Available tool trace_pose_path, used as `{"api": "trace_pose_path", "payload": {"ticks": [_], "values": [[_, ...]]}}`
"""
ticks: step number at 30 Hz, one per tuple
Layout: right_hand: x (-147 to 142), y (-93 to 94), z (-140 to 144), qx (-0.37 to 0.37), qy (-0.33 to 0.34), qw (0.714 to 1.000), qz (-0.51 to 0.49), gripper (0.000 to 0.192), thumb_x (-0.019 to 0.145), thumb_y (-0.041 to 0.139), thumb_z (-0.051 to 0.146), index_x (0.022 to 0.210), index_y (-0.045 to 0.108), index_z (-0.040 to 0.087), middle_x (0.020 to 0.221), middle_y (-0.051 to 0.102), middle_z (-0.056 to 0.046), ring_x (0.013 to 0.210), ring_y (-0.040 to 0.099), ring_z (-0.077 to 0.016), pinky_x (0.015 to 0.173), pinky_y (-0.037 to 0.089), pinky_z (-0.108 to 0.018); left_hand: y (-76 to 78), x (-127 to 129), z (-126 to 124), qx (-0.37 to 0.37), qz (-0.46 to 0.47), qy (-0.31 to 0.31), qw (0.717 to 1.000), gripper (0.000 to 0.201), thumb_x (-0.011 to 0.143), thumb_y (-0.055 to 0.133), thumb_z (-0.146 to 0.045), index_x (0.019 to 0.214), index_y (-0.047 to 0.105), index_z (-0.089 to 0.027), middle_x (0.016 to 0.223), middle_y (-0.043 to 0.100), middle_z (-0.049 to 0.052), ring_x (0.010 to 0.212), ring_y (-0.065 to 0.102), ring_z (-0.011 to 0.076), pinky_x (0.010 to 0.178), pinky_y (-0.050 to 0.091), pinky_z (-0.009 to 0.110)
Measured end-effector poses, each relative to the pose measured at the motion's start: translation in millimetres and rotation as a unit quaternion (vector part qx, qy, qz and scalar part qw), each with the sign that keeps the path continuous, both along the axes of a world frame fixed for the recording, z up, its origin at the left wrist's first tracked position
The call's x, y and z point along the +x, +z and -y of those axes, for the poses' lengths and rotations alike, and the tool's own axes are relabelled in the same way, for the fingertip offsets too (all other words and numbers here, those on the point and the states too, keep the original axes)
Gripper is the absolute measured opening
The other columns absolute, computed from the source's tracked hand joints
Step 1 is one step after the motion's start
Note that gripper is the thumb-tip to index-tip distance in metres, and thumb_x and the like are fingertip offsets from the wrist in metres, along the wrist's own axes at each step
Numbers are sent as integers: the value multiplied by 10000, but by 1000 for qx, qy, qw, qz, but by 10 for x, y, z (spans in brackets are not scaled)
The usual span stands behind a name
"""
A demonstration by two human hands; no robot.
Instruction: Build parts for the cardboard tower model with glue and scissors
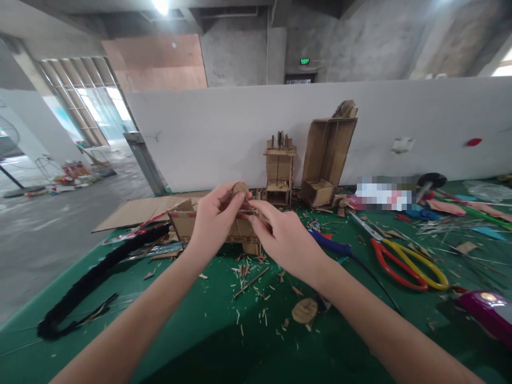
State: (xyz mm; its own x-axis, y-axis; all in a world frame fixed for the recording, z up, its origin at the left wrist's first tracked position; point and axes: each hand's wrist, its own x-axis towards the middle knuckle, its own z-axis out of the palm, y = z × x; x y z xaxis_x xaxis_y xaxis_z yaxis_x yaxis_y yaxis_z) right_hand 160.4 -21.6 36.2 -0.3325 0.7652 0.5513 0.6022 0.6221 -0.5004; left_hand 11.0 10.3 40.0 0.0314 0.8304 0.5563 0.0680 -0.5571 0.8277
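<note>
Head view, both bare hands raised over the green table (192,330), meeting just above frame centre.

Left hand (214,221): fingers curled, thumb and forefinger pinched on a small round cardboard disc (240,188), which sits at the hand's 1 o'clock. Only the disc's upper edge shows; the rest is covered by fingertips.

Right hand (286,240): fingers closed and reaching toward 10 o'clock, tips pinched on a thin stick (245,213) that runs across to the left hand. What the stick joins to cannot be made out; the fingers hide it.

Directly behind the hands stands a small cardboard box (184,224) with a red line on its face, its middle blocked by both hands.

At 12 o'clock from the hands, against the white partition: a small cardboard tower (279,170) and, to its right, a tall open cardboard casing (328,154) leaning on the wall.

At 3 o'clock: scissors (400,258) with red and yellow handles, lying flat. Beyond them, a pixelated patch (382,194); contents unreadable.

At 6 o'clock: wood splinters (250,280) scattered on the table and a loose cardboard round (304,310).

At 8 o'clock: a black braided cord (92,282). A purple device (486,312) at 4 o'clock is cut by the frame edge.
</note>
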Motion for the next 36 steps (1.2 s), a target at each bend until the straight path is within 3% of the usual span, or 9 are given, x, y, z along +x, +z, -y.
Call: {"api": "trace_pose_path", "payload": {"ticks": [9,17,26,36], "values": [[-9,-12,-34,32,-2,997,-74,199,882,433,169,975,607,194,613,582,26,483,494,-92,518,365,-224,-7,46,61,39,-30,24,998,236,847,564,-247,1059,637,-172,921,690,47,722,668,134,631,606,249],[-11,-12,-28,70,-15,992,-101,180,909,444,221,759,536,184,589,532,36,497,437,-80,509,332,-207,-21,81,122,65,-73,53,994,254,857,549,-250,1084,640,-181,902,706,27,720,659,112,689,594,226],[9,-2,-46,104,-14,990,-89,181,876,437,177,698,465,196,542,439,65,456,369,-64,481,291,-201,6,113,173,87,-142,116,979,296,858,533,-243,1129,622,-163,895,736,29,720,679,133,701,584,246],[52,16,-50,115,-24,993,-13,215,896,392,189,685,425,205,577,419,44,496,359,-92,505,269,-247,-64,81,150,99,-187,134,968,361,883,504,-305,1216,582,-188,983,731,43,809,685,179,750,559,304]]}}
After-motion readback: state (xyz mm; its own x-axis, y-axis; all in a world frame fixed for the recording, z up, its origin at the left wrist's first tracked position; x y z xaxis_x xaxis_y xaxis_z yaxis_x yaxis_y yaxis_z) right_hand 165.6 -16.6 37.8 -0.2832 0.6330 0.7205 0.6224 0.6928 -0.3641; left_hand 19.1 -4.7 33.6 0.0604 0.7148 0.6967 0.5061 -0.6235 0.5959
